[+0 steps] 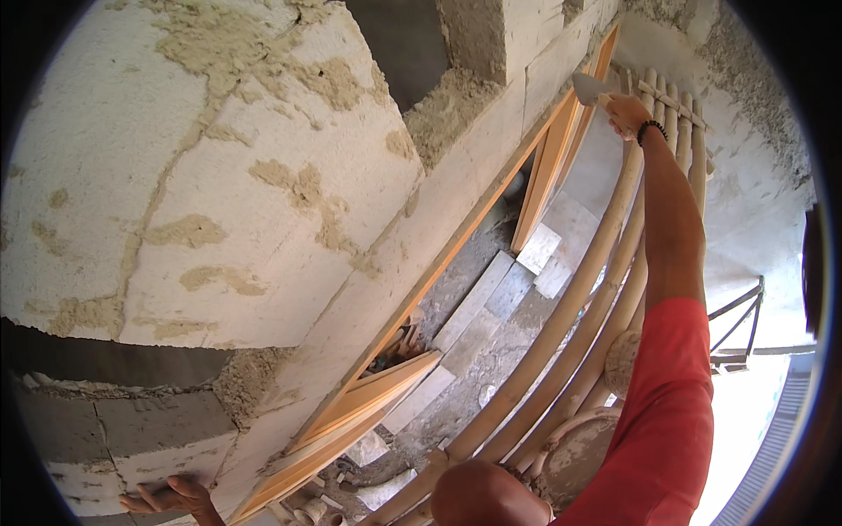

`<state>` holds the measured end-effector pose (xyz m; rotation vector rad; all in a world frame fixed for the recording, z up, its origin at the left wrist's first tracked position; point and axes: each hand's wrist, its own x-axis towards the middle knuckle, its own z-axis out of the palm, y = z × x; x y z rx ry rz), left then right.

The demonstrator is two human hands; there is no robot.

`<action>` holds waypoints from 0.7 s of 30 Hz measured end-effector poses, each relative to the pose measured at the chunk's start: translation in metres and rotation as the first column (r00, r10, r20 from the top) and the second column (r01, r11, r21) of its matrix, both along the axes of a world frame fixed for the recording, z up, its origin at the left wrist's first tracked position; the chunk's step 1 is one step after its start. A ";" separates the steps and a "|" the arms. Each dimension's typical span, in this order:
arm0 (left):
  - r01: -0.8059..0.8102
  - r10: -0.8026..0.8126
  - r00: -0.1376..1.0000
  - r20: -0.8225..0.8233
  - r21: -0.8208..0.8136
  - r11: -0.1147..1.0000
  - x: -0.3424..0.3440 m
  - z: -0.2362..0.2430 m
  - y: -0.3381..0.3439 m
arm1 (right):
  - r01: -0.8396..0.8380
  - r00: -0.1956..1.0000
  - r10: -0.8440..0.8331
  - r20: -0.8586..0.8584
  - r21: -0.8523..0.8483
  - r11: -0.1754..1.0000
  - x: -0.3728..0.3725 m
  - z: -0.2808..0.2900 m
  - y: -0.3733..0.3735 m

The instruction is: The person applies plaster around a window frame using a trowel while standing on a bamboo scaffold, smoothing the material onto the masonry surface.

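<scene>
The view is filled mostly by a pale block wall (83,131), on which rough mortar is smeared along joints and in patches. Below it, long wooden poles (561,329) are seen, bent by the lens, and between these and the wall an orange-brown wooden frame (548,175) is set. The right arm, covered above the elbow by a red sleeve (668,377), is stretched toward the top right, where the trowel is held by the right hand (626,114), its fingers closed around the handle. By the left hand (180,500), at the lower left beside the block face, nothing is seen to be held; its fingers are loosely spread, and whether the block is touched cannot be told. The trowel (589,88) is positioned near the upper end of the frame. It is judged to be light, with a stiff, hardly fragile blade that may be slippery when wet, so it is best gripped by the handle. No brand, label or writing can be read anywhere.
</scene>
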<state>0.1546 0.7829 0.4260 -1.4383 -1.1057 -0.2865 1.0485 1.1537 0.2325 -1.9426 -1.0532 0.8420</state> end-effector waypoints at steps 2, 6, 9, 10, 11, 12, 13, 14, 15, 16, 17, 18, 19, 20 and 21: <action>0.002 -0.002 1.000 0.003 -0.001 1.000 -0.004 -0.001 -0.001 | 0.020 0.995 -0.023 -0.095 -0.041 0.999 0.013 0.011 -0.011; 0.007 -0.007 0.999 0.040 0.002 1.000 -0.008 -0.004 -0.004 | -0.012 0.963 0.004 -0.269 -0.029 0.999 0.009 0.005 -0.035; 0.011 -0.013 0.999 0.043 0.028 1.000 -0.003 -0.006 0.002 | -0.052 0.965 0.047 -0.258 -0.011 0.999 0.005 0.006 -0.056; 0.020 -0.021 0.999 0.042 0.031 0.999 -0.003 -0.006 0.003 | -0.064 0.969 0.056 -0.239 -0.025 0.998 0.002 0.007 -0.062; 0.029 -0.030 0.999 0.040 0.034 0.999 -0.002 -0.005 0.003 | -0.075 0.973 0.065 -0.220 -0.040 0.996 -0.003 0.007 -0.066; 0.039 -0.041 0.998 0.043 0.036 0.999 -0.002 -0.005 0.002 | -0.085 0.978 0.073 -0.196 -0.050 0.995 -0.005 0.011 -0.070; 0.050 -0.051 0.998 0.046 0.037 0.998 -0.003 -0.005 0.002 | -0.108 0.975 0.098 -0.201 -0.042 0.993 -0.010 0.012 -0.076; 0.060 -0.062 0.997 0.050 0.038 0.997 -0.003 -0.005 0.001 | -0.130 0.970 0.118 -0.211 -0.042 0.991 -0.014 0.014 -0.081; 0.070 -0.072 0.996 0.058 0.037 0.997 -0.005 -0.005 0.000 | -0.154 0.965 0.140 -0.222 -0.045 0.987 -0.018 0.014 -0.084; 0.080 -0.082 0.994 0.067 0.035 0.996 -0.007 -0.006 0.000 | -0.179 0.959 0.163 -0.233 -0.048 0.983 -0.021 0.015 -0.088; 0.089 -0.091 0.993 0.076 0.034 0.995 -0.009 -0.007 -0.001 | -0.189 0.962 0.177 -0.209 -0.041 0.981 -0.026 0.015 -0.092; 0.083 -0.085 0.993 0.081 0.037 0.996 -0.009 -0.006 -0.003 | -0.208 0.957 0.193 -0.216 -0.046 0.977 -0.036 0.020 -0.097; 0.078 -0.080 0.993 0.085 0.034 0.996 -0.006 -0.006 -0.003 | -0.225 0.952 0.207 -0.224 -0.056 0.973 -0.045 0.023 -0.105; 0.072 -0.075 0.993 0.089 0.032 0.997 -0.004 -0.005 -0.003 | -0.243 0.947 0.222 -0.232 -0.065 0.968 -0.054 0.026 -0.113; 0.081 -0.084 0.993 0.089 0.037 0.996 -0.005 -0.005 -0.002 | -0.227 0.951 0.208 -0.228 -0.059 0.972 -0.063 0.028 -0.122</action>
